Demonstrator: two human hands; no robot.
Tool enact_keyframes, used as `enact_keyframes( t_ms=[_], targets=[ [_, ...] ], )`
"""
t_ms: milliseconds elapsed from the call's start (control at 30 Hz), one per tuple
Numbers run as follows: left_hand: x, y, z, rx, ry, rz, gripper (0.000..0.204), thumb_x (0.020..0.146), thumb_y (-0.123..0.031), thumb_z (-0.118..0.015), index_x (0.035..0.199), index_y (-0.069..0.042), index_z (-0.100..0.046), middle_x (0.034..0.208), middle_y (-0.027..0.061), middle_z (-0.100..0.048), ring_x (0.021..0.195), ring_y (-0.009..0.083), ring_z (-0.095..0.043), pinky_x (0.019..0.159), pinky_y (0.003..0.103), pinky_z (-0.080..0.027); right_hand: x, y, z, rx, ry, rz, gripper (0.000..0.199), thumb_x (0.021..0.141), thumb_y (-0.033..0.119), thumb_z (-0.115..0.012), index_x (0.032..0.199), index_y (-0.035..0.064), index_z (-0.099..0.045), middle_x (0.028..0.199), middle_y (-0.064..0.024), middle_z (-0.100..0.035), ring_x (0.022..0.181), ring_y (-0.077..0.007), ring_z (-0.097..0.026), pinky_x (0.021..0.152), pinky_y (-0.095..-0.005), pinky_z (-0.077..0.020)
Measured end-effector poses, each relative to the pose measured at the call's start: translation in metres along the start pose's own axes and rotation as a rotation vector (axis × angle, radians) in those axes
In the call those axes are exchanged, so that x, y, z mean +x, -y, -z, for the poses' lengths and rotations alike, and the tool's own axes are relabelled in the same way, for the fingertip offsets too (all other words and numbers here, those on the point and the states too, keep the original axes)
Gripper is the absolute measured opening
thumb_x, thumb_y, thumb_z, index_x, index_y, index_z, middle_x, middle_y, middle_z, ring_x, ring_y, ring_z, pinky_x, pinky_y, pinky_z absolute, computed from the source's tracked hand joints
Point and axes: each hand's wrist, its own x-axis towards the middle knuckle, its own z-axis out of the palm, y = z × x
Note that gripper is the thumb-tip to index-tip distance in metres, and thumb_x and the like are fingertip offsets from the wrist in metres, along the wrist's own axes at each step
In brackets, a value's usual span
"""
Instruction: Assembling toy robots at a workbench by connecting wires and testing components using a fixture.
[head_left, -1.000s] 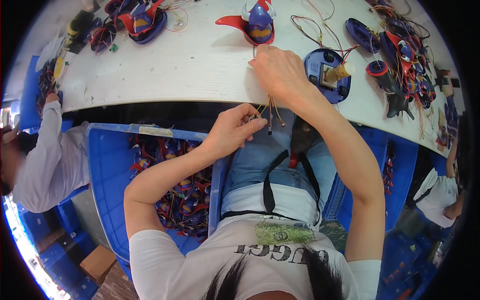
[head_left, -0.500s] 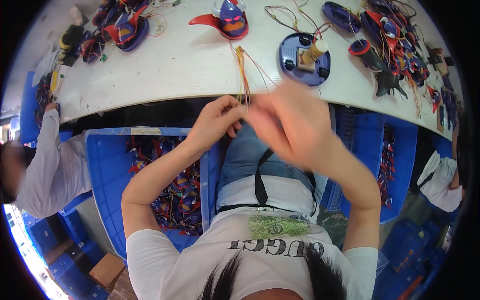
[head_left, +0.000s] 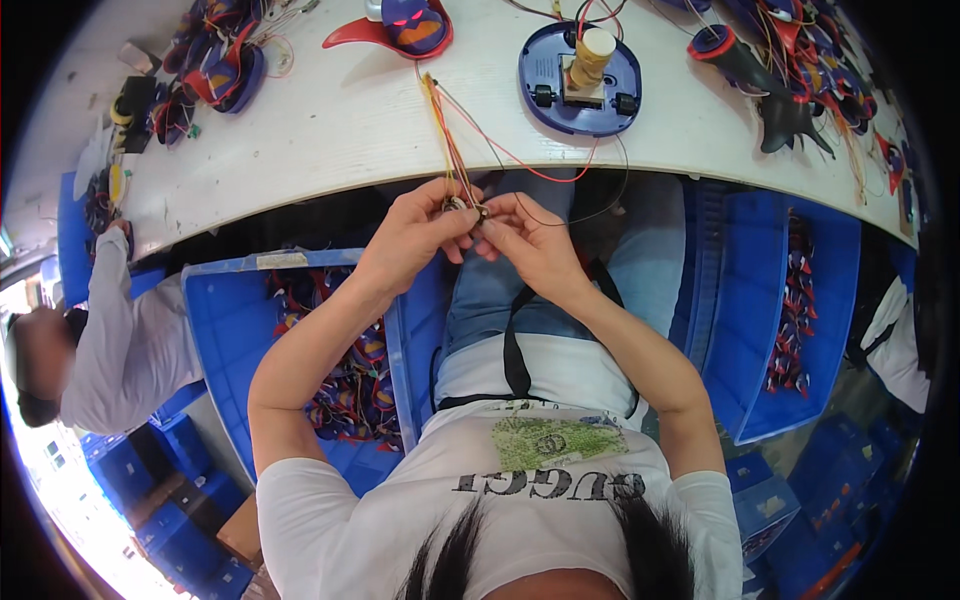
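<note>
My left hand (head_left: 420, 225) is closed in a pinch on a bundle of thin coloured wires (head_left: 452, 150) at the table's front edge. Fingertip to fingertip with it, my right hand (head_left: 535, 245) is also closed, pinching the wire ends beside a small dark round piece (head_left: 482, 213) too small to name. The bundle leads up towards a purple and red horned toy figure (head_left: 418, 30). A red and a black wire loop right, towards an upturned purple oval base (head_left: 540, 75) with small black wheels and a cream-capped cylinder standing on it.
A white table (head_left: 300, 130) spans the front. More toy parts and wires (head_left: 815, 60) are heaped at right, others (head_left: 215, 75) at left. Blue crates (head_left: 225, 345) (head_left: 740, 340) with toy figures flank my legs. At far left, a person in pale sleeves (head_left: 140, 320) reaches to the table.
My right hand, blurred and raised beside the left before, has come down and now pinches at the left fingertips. The table things sit higher and further left in view.
</note>
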Motion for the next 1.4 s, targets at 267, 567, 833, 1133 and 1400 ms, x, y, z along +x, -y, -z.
enact_keyframes(
  t_ms=[267,567,833,1133,1400],
  targets=[
    [0.001,-0.003,0.003,-0.06,0.029,0.0,0.012,0.091,-0.016,-0.062,0.091,-0.005,-0.058,0.079,0.0052,-0.06,0.059,0.0085,-0.055,0.047,0.017,-0.042,-0.01,0.021,0.001,0.189,0.04,-0.158,0.021,0.091,0.007,-0.06,0.108,-0.0024,-0.054,0.089,-0.009,-0.061,0.071,-0.0122,-0.057,0.064,-0.0203,-0.0476],
    [-0.002,-0.001,-0.004,-0.068,-0.003,-0.051,0.012,0.091,-0.016,-0.061,0.089,-0.004,-0.057,0.075,0.0045,-0.059,0.055,0.0082,-0.053,0.044,0.017,-0.04,-0.011,0.021,0.001,-0.744,-0.122,0.634,0.016,0.083,-0.002,-0.063,0.098,-0.002,-0.057,0.081,-0.0086,-0.06,0.064,-0.0169,-0.053,0.059,-0.0254,-0.0449],
    [-0.004,-0.001,-0.014,-0.164,-0.066,-0.051,0.013,0.091,-0.015,-0.061,0.089,-0.003,-0.058,0.072,0.0038,-0.057,0.055,0.0082,-0.053,0.044,0.016,-0.04,-0.004,0.023,-0.003,-0.812,-0.144,0.771,0.021,0.076,-0.009,-0.064,0.094,-0.0016,-0.057,0.082,-0.0099,-0.061,0.062,-0.0211,-0.051,0.058,-0.0278,-0.0437],
    [-0.003,0.006,-0.018,-0.256,-0.107,-0.079,0.013,0.092,-0.016,-0.061,0.089,-0.003,-0.058,0.071,0.0036,-0.057,0.055,0.0078,-0.052,0.046,0.016,-0.04,-0.003,0.031,-0.005,-0.829,-0.132,0.796,0.022,0.075,-0.011,-0.063,0.094,-0.0015,-0.057,0.081,-0.0094,-0.062,0.061,-0.0202,-0.052,0.056,-0.0265,-0.0436],
    [-0.001,0.005,-0.025,-0.287,-0.115,-0.07,0.014,0.093,-0.016,-0.06,0.088,-0.003,-0.058,0.069,0.0034,-0.057,0.054,0.0073,-0.051,0.047,0.017,-0.04,-0.001,0.032,0.0,-0.84,-0.14,0.82,0.022,0.074,-0.011,-0.063,0.093,-0.0013,-0.058,0.08,-0.0091,-0.062,0.061,-0.0197,-0.052,0.054,-0.0261,-0.0433]
  ],
)
